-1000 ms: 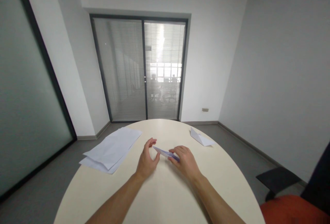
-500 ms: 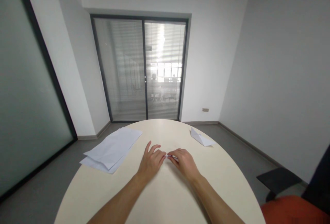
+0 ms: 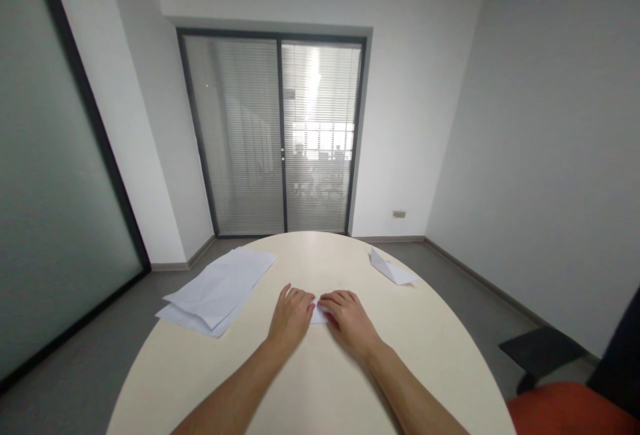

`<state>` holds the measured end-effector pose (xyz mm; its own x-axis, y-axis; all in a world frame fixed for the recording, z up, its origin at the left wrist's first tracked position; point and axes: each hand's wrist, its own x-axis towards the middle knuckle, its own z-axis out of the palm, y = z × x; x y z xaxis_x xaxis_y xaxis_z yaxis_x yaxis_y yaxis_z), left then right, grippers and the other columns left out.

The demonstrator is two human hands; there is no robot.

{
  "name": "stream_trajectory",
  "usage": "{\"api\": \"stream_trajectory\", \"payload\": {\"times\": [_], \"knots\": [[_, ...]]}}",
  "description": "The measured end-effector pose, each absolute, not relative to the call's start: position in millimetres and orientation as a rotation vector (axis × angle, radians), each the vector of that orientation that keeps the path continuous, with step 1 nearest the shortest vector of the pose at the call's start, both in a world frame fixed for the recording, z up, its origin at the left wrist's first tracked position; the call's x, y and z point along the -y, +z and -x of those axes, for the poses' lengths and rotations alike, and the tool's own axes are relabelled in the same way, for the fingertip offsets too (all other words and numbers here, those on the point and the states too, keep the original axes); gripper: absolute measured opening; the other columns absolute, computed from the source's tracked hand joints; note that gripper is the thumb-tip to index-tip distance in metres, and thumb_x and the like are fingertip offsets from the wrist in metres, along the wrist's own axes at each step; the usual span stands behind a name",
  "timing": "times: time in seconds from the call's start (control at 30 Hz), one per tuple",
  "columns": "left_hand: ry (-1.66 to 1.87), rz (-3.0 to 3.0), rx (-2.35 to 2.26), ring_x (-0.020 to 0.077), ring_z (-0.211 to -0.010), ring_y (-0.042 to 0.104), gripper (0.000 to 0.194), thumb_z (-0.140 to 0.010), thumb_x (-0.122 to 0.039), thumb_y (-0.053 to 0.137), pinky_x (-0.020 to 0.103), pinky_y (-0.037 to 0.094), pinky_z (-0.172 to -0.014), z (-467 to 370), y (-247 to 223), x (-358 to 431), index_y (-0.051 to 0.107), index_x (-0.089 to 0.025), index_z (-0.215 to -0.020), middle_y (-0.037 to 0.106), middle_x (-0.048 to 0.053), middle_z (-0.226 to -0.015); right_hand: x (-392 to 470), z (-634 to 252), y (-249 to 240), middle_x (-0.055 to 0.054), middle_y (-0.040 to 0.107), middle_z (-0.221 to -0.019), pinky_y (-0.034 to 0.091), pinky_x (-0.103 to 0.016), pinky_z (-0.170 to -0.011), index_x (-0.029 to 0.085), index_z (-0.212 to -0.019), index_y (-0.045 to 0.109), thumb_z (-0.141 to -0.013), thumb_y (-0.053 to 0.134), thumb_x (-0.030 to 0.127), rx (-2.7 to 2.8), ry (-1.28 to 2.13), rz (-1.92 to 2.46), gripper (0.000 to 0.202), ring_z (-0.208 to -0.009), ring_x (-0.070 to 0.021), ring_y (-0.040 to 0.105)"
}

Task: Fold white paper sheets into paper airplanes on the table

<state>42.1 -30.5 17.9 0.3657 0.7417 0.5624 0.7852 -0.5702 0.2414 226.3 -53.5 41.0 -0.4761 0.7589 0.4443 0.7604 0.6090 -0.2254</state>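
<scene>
A small piece of folded white paper [image 3: 318, 315] lies at the middle of the table, between my two hands and mostly covered by them. My left hand [image 3: 294, 311] grips its left side, thumb and fingers closed on the edge. On the right side, my right hand [image 3: 346, 315] pinches the same paper, with the fingertips close to those of the left. How the paper is folded under the fingers I cannot make out.
Loose white sheets [image 3: 220, 288] lie overlapping on the left of the round cream table [image 3: 310, 381]. A folded paper shape [image 3: 393, 268] sits near the right edge. An orange chair [image 3: 565, 408] with a black armrest [image 3: 547, 348] stands at the lower right.
The paper has turned from edge-on to showing a flat white face between the hands. My left fingers, raised and spread before, have come down closer together onto it.
</scene>
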Motion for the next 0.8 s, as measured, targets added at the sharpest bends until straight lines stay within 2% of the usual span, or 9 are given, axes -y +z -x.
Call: {"api": "stream_trajectory", "payload": {"times": [0.13, 0.27, 0.4, 0.57, 0.7, 0.8], "knots": [[-0.917, 2.507, 1.522, 0.0257, -0.103, 0.058, 0.019, -0.091, -0.016, 0.05, 0.05, 0.032, -0.106, -39, 11, 26, 0.064, -0.02, -0.103, 0.067, 0.008, -0.102, 59, -223, 38, -0.006, 0.061, -0.133, 0.038, -0.035, -0.109, 0.022, -0.125, 0.061, -0.092, 0.047, 0.019, 2.47, 0.205, 1.004, 0.036, -0.124, -0.0193, 0.052], [-0.879, 2.604, 1.546, 0.0234, -0.112, 0.057, 0.027, -0.094, -0.017, 0.041, 0.04, 0.041, -0.101, -41, 5, 26, 0.063, -0.019, -0.11, 0.065, 0.01, -0.117, 61, -228, 33, -0.014, 0.04, -0.15, 0.029, -0.046, -0.116, 0.014, -0.144, 0.042, -0.097, 0.041, 0.036, 2.529, 0.363, 1.077, 0.052, -0.14, -0.0269, 0.036], [-0.744, 2.817, 1.464, 0.0232, -0.134, 0.042, 0.043, -0.096, -0.027, 0.037, 0.041, 0.032, -0.112, -44, -2, 30, 0.049, -0.015, -0.137, 0.047, 0.013, -0.144, 57, -234, 28, -0.015, 0.026, -0.155, 0.023, -0.051, -0.117, 0.014, -0.151, 0.028, -0.097, 0.034, 0.051, 2.521, 0.436, 1.232, 0.065, -0.144, -0.0302, 0.022], [-0.557, 2.867, 1.511, 0.0274, -0.144, 0.024, 0.055, -0.097, -0.036, 0.037, 0.046, 0.022, -0.116, -42, -5, 31, 0.036, -0.012, -0.146, 0.029, 0.015, -0.154, 50, -242, 19, -0.016, 0.023, -0.156, 0.02, -0.05, -0.118, 0.013, -0.151, 0.026, -0.095, 0.03, 0.061, 2.482, 0.399, 1.396, 0.073, -0.145, -0.0302, 0.019], [-0.544, 2.871, 1.499, 0.0301, -0.145, 0.018, 0.058, -0.097, -0.044, 0.037, 0.049, 0.019, -0.116, -39, -6, 32, 0.033, -0.017, -0.148, 0.023, 0.013, -0.156, 47, -250, 13, -0.015, 0.023, -0.156, 0.019, -0.054, -0.116, 0.014, -0.15, 0.028, -0.095, 0.031, 0.06, 2.422, 0.37, 1.562, 0.072, -0.145, -0.0309, 0.019], [-0.528, 2.881, 1.475, 0.03, -0.145, 0.018, 0.058, -0.096, -0.042, 0.04, 0.05, 0.019, -0.116, -38, -4, 34, 0.032, -0.022, -0.149, 0.021, 0.01, -0.157, 46, -254, 12, -0.015, 0.025, -0.155, 0.019, -0.056, -0.116, 0.014, -0.149, 0.031, -0.095, 0.033, 0.056, 2.376, 0.32, 1.641, 0.069, -0.145, -0.0318, 0.02]]}}
